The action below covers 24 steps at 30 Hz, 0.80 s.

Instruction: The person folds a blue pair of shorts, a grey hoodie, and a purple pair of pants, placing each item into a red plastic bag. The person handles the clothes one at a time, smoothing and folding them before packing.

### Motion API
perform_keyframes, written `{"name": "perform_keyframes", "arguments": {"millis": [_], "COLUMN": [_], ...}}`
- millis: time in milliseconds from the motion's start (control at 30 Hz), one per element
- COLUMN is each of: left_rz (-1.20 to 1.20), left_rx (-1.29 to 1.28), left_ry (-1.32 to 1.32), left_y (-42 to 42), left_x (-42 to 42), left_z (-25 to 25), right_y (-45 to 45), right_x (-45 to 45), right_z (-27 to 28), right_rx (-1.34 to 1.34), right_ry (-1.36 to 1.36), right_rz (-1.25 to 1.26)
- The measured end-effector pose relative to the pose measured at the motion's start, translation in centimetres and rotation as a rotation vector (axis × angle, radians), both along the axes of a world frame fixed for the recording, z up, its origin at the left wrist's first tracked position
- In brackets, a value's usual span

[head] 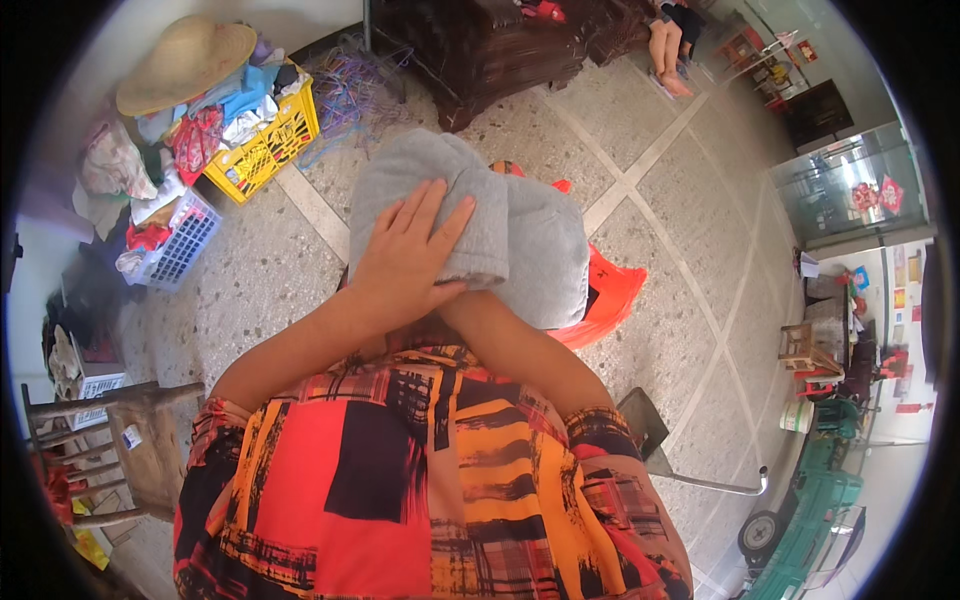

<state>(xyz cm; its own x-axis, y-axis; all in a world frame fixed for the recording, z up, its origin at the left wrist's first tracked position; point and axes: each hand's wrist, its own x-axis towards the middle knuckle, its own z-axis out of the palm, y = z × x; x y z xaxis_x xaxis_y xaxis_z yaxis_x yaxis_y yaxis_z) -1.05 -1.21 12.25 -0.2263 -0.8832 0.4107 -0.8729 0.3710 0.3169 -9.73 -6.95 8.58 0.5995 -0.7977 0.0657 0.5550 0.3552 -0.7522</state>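
A folded bundle of thick grey fabric (544,247) lies in front of my torso, a rolled or folded edge facing me. My left hand (409,244) rests flat on its left part, palm down, fingers spread. My right forearm crosses beneath my left wrist; the right hand itself is hidden behind the left hand and the fabric. Bright red material with black patches (616,289) shows from under the bundle on the right. I wear a red, orange and black patterned garment (390,465).
A yellow crate (262,154) and a pale plastic basket (180,240) of clothes stand at upper left, a straw hat (184,64) on top. A wooden chair (146,450) is at lower left, a long-handled dustpan (652,442) at right. Another person's legs (666,52) show farther off.
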Motion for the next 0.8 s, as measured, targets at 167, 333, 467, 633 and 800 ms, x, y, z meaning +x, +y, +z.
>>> {"name": "perform_keyframes", "arguments": {"millis": [167,333,467,633,800], "left_rz": [-0.004,-0.034,-0.173,-0.235,-0.107], "left_rx": [-0.050,-0.189,-0.229,-0.167,-0.149], "left_ry": [0.176,0.269,0.146,0.144,0.071], "left_y": [0.4,0.5,0.4,-0.1,0.9], "left_x": [1.2,1.5,-0.7,-1.6,0.1], "left_z": [-0.6,-0.9,-1.2,-0.6,-0.9], "right_y": [-0.1,-0.3,-0.2,-0.1,0.2], "right_x": [-0.4,-1.6,-3.6,-4.6,-4.1], "right_z": [0.0,0.3,0.3,0.2,0.7], "right_rx": [-0.010,-0.013,0.016,0.019,0.068], "right_ry": [-0.005,-0.013,-0.005,0.014,0.035], "right_rz": [0.007,0.004,-0.016,-0.017,0.057]}}
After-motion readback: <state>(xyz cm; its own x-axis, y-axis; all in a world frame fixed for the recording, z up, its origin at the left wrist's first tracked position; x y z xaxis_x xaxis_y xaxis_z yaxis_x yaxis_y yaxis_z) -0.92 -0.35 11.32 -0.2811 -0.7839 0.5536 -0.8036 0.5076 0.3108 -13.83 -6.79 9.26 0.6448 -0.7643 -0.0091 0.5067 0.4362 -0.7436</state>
